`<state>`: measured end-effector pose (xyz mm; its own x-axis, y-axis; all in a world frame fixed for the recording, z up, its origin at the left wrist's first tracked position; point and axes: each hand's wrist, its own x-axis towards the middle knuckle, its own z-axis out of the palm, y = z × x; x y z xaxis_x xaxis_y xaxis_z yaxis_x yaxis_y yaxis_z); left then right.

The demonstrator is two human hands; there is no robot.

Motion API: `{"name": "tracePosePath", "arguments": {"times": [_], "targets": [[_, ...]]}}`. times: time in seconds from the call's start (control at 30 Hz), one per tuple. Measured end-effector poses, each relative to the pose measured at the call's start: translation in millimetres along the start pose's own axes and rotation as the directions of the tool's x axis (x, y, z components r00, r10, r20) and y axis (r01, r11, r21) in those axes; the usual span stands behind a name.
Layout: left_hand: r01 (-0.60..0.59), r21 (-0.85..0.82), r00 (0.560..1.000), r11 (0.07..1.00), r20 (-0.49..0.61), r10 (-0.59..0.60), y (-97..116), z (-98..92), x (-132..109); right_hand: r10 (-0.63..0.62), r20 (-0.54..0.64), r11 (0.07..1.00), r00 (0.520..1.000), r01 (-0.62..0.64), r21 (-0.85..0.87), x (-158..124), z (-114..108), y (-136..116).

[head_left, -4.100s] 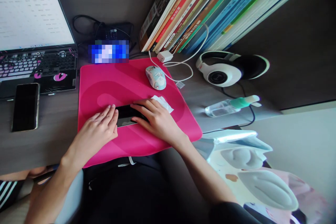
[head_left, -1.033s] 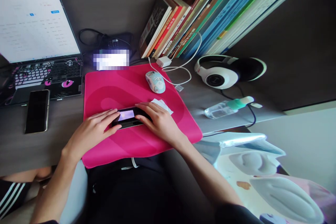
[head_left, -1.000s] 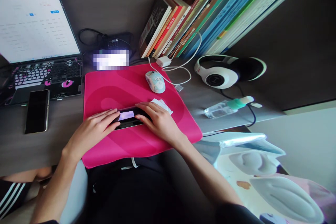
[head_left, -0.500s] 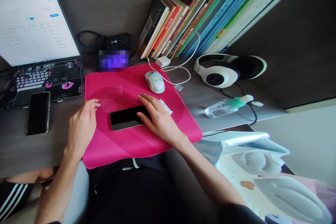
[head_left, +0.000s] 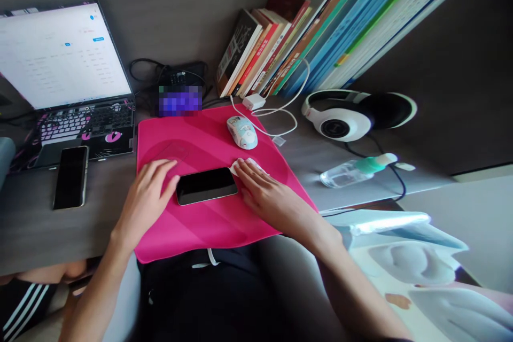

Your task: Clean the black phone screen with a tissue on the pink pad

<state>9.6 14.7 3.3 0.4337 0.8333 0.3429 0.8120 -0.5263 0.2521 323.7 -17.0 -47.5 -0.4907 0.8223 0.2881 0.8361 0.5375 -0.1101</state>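
A black smartphone (head_left: 206, 187) lies screen up on a pink desk mat (head_left: 224, 230). My left hand (head_left: 146, 197) is by the phone's left end, fingers spread and slightly bent, holding nothing; its thumb is close to the phone's edge. Past the phone's right end, my right hand (head_left: 270, 195) rests with fingers stretched flat over a small white wipe or packet (head_left: 233, 168), which is mostly covered. A thin see-through sheet (head_left: 176, 150) lies faintly visible on the mat beyond my left fingers. A patterned mouse (head_left: 242, 132) sits at the mat's far right.
A laptop (head_left: 80, 123) stands open on the left, with a second phone (head_left: 71, 177) before it. Leaning books (head_left: 276, 37) line the back. On the right are a white charger with cable (head_left: 254, 101), headphones (head_left: 340, 120), a clear dropper bottle (head_left: 348, 171) and a bag (head_left: 401, 224).
My right hand has moved right off the phone onto the white item beside it. My left hand has opened its fingers and come closer to the phone. The view has shifted slightly.
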Motion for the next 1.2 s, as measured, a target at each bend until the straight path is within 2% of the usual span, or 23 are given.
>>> {"name": "tracePosePath", "arguments": {"times": [0.1, 0.23, 0.33, 0.47, 0.6, 0.67, 0.77, 0.9, 1.0, 1.2], "targets": [[-0.064, -0.068, 0.991, 0.996, 0.116, 0.072, 3.3, 2.6, -2.8, -0.027, -0.011, 0.999, 1.000, 0.026, -0.042, 6.5, 0.2, 6.4], [-0.045, -0.062, 0.990, 0.997, 0.129, 0.053, 2.2, 4.5, -5.0, -0.007, -0.048, 0.999, 0.999, 0.005, -0.043, 12.2, -6.9, 5.9], [-0.033, -0.021, 0.989, 0.999, 0.142, 0.035, 0.6, 4.1, -4.2, 0.096, -0.073, 0.993, 0.993, -0.090, 0.079, 11.8, -14.7, -1.0], [-0.042, 0.018, 0.989, 0.999, 0.146, 0.039, -0.7, 4.4, -3.1, 0.260, -0.048, 0.922, 0.965, -0.233, 0.310, 13.3, -22.5, -5.6], [-0.071, 0.024, 0.986, 0.997, 0.151, 0.067, -3.2, 6.7, -3.7, 0.379, -0.066, 0.871, 0.923, -0.331, 0.364, 16.1, -24.5, -0.3], [-0.080, 0.032, 0.984, 0.996, 0.163, 0.074, -4.4, 7.4, -4.0, 0.348, -0.056, 0.894, 0.936, -0.313, 0.321, 15.2, -24.5, 0.4], [-0.093, 0.048, 0.977, 0.994, 0.195, 0.082, -5.4, 7.1, -4.5, 0.198, -0.056, 0.949, 0.979, -0.177, 0.261, 11.6, -24.0, -5.3], [-0.097, 0.075, 0.968, 0.992, 0.238, 0.076, -5.8, 5.6, -5.6, 0.058, -0.110, 0.980, 0.992, -0.036, 0.197, 9.7, -18.6, -17.5], [-0.087, 0.081, 0.966, 0.993, 0.250, 0.065, -6.1, 5.7, -6.2, 0.036, -0.121, 0.992, 0.992, -0.021, 0.123, 13.8, -9.5, -25.2], [-0.085, 0.078, 0.969, 0.993, 0.239, 0.064, -4.8, 8.4, -5.8, 0.042, -0.061, 0.999, 0.997, -0.043, -0.027, 18.8, 2.7, -50.0]]}}
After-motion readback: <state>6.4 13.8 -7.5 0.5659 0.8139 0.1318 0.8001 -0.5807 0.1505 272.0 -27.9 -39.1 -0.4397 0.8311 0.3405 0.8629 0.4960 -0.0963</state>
